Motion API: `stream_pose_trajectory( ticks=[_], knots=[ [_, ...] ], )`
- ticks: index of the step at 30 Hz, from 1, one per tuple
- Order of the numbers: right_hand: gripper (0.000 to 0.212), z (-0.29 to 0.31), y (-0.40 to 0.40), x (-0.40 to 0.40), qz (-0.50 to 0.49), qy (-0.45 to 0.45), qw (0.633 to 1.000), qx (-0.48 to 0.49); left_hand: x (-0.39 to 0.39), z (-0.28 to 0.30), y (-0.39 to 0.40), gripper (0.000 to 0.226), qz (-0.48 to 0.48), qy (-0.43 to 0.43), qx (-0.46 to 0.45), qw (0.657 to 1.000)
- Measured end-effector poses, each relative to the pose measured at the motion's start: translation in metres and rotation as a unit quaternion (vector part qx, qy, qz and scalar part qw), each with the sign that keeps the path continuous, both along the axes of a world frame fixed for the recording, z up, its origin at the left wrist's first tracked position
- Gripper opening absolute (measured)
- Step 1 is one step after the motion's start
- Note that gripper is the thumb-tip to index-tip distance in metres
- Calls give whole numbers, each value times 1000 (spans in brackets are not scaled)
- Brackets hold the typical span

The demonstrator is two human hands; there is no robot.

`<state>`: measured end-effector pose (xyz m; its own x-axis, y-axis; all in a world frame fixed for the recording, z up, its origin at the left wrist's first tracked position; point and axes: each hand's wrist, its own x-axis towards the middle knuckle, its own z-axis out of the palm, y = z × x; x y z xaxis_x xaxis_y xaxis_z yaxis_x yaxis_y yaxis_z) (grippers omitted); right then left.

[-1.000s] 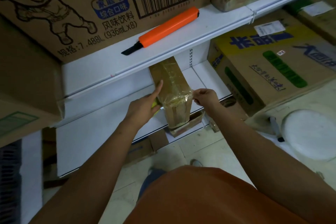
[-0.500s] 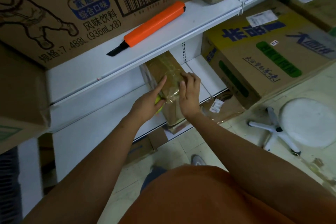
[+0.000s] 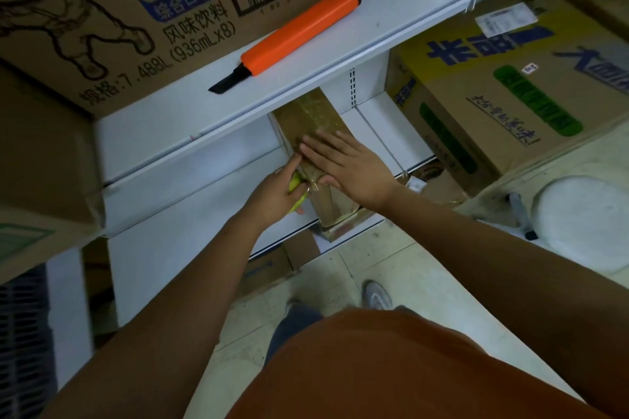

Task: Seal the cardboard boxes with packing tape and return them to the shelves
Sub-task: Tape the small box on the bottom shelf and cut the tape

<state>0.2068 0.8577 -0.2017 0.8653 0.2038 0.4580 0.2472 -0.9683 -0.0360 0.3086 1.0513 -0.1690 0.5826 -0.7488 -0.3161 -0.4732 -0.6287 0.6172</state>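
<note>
Brown narrow box stands on the lower shelf, under the shelf holding the orange cutter. Your right hand lies flat, fingers spread, on its taped top. Your left hand grips a yellow-green tape roll against the box's left side, forefinger extended.

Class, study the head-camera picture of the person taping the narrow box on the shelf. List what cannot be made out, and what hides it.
- Head view: the yellow-green item in the left hand; the fingers cover most of it.
- Head view: the narrow box top under the right hand; the palm hides the tape there.
- Head view: the printed box above the orange knife; cut off by the top edge.
</note>
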Motion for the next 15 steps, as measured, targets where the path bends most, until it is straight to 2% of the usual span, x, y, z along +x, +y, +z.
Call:
stream_pose_trajectory(
  ticks=[3,7,9,12,15],
  knots=[
    [61,-3,3,5,-10,8,1000,-9,1,3,2,66,2,8,16,1000],
    [74,5,16,3,-41,24,999,8,-4,11,5,73,-4,18,7,1000],
    [67,5,22,4,-59,14,998,5,-7,10,6,82,-2,7,0,1000],
    [62,8,28,3,-59,21,998,8,-9,-2,14,102,69,-13,-8,997],
    [54,29,30,-11,-13,-10,998,57,-11,-9,17,105,102,-39,27,994]
  ],
)
